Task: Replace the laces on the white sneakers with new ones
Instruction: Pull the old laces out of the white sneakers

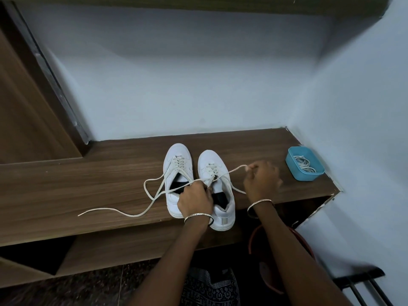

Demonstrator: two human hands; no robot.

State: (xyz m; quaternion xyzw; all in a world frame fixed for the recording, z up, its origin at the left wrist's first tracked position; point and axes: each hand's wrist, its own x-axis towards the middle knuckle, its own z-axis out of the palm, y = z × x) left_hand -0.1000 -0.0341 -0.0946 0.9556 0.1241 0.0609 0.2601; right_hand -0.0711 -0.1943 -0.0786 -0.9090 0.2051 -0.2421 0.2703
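Head view: left sneaker [177, 173] and right sneaker [217, 188] set side by side on bench [88, 184]. Old laces loosened but still threaded, so removal judged early.

Right sneaker gripped at tongue by left hand [194, 202]; old lace [234, 171] pinched and drawn taut by right hand [261, 180].

New laces [305, 165] left untouched in blue tub [295, 173] at bench's right end.

Wood-grain bench set into pale-walled corner.

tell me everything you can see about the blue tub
The tub is a small, open, light-blue box with rounded corners, plastic by its look. It sits upright on the wooden shelf, near its right end close to the wall, right of the sneakers and apart from them. Coiled white laces lie inside. Nothing else touches it.
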